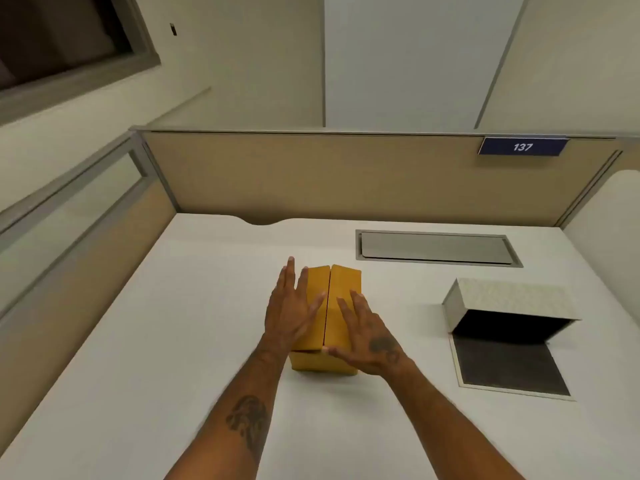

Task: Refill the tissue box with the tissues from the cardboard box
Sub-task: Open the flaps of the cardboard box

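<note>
A small yellow-brown cardboard box (341,282) stands in the middle of the white desk, its two top flaps folded down and meeting along a centre seam. My left hand (291,310) lies flat on the left flap with fingers spread. My right hand (369,336) rests flat on the right flap, thumb at the box's near top edge. Neither hand grips anything. To the right lies the pale speckled tissue box (509,297), tipped so its dark interior faces me, with its hinged flap (509,367) lying open on the desk. No tissues are visible.
The white desk (138,341) is enclosed by tan cubicle partitions (311,174) at the back and left. A grey recessed cable hatch (436,247) sits at the back right. A blue sign reading 137 (523,147) hangs on the back partition.
</note>
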A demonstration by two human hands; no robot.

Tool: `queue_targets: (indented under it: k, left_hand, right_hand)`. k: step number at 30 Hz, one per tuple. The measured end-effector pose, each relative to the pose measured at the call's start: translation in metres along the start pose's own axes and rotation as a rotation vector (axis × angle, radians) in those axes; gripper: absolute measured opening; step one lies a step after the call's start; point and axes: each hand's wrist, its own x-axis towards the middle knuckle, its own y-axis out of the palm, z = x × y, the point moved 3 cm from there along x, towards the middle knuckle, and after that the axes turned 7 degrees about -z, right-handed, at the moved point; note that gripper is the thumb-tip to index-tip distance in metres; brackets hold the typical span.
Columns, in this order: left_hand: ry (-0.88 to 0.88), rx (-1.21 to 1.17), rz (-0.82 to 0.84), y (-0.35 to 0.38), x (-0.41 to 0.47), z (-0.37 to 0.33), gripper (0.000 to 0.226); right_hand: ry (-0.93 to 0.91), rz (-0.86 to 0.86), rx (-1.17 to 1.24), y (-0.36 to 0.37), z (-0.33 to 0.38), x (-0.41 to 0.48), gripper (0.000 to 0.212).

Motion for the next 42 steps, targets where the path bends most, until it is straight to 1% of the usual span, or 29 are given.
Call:
queue_targets:
  k: [2, 4, 7, 10, 14, 19, 22, 24, 26, 28, 30, 31, 33, 35, 36, 37, 38, 39, 40, 42]
  left_hand:
    - [-0.074, -0.036, 0.087, 0.009, 0.001, 0.003, 0.085]
    - [-0.108, -0.038, 0.148, 0.019, 0.0, 0.005, 0.084]
    - [-0.118, -0.041, 0.189, 0.025, 0.001, 0.003, 0.082]
    - [-0.124, -0.042, 0.236, 0.029, 0.005, 0.001, 0.083]
    - [-0.133, -0.048, 0.255, 0.029, 0.005, 0.001, 0.08]
    - [-0.161, -0.142, 0.234, 0.02, 0.012, 0.002, 0.071]
    - [-0.218, -0.248, 0.22, 0.009, 0.017, 0.013, 0.065]
    - [-0.238, -0.347, 0.198, -0.001, 0.021, 0.023, 0.056]
    - [-0.247, -0.424, 0.166, -0.012, 0.025, 0.034, 0.046]
    - [-0.247, -0.445, 0.131, -0.02, 0.03, 0.047, 0.041]
    - [-0.266, -0.434, 0.085, -0.022, 0.032, 0.06, 0.041]
    - [-0.283, -0.425, 0.058, -0.021, 0.032, 0.065, 0.042]
    - [-0.306, -0.354, -0.002, -0.017, 0.029, 0.074, 0.052]
    - [-0.238, -0.134, -0.053, -0.011, 0.025, 0.075, 0.058]
    - [-0.177, -0.003, -0.061, -0.006, 0.022, 0.074, 0.055]
    - [-0.12, 0.103, -0.043, 0.0, 0.02, 0.07, 0.051]
    - [-0.088, 0.167, -0.009, 0.007, 0.018, 0.066, 0.047]
    - [-0.09, 0.173, 0.028, 0.014, 0.015, 0.062, 0.047]
    - [-0.122, 0.129, 0.066, 0.02, 0.013, 0.058, 0.049]
    - [-0.229, -0.02, 0.152, 0.031, 0.011, 0.051, 0.063]
  right_hand:
    - [0.01, 0.012, 0.006, 0.008, 0.002, 0.003, 0.11]
    - [0.017, 0.02, -0.003, 0.015, 0.001, 0.005, 0.111]
    - [0.01, 0.035, 0.003, 0.024, -0.002, 0.008, 0.115]
    - [0.011, 0.038, 0.029, 0.03, -0.005, 0.009, 0.114]
    - [0.008, 0.028, 0.029, 0.031, -0.005, 0.01, 0.109]
    - [-0.014, -0.016, 0.071, 0.019, -0.006, 0.005, 0.092]
    - [-0.029, -0.08, 0.178, 0.005, -0.01, -0.004, 0.081]
    - [-0.041, -0.172, 0.226, -0.006, -0.015, -0.012, 0.076]
    - [-0.051, -0.272, 0.219, -0.015, -0.02, -0.019, 0.079]
    - [-0.04, -0.375, 0.119, -0.021, -0.026, -0.026, 0.077]
    - [-0.033, -0.481, -0.056, -0.021, -0.035, -0.028, 0.063]
    - [-0.004, -0.496, -0.134, -0.02, -0.039, -0.028, 0.054]
    - [0.076, -0.434, -0.241, -0.02, -0.045, -0.027, 0.036]
    - [0.138, -0.346, -0.251, -0.018, -0.047, -0.024, 0.02]
    - [0.161, -0.32, -0.239, -0.017, -0.046, -0.022, 0.011]
    - [0.189, -0.29, -0.213, -0.016, -0.046, -0.018, 0.012]
    - [0.226, -0.259, -0.179, -0.014, -0.046, -0.013, 0.023]
    - [0.27, -0.229, -0.149, -0.01, -0.045, -0.008, 0.033]
    - [0.315, -0.215, -0.114, -0.007, -0.045, -0.003, 0.041]
    - [0.405, -0.23, -0.024, -0.003, -0.041, 0.006, 0.053]
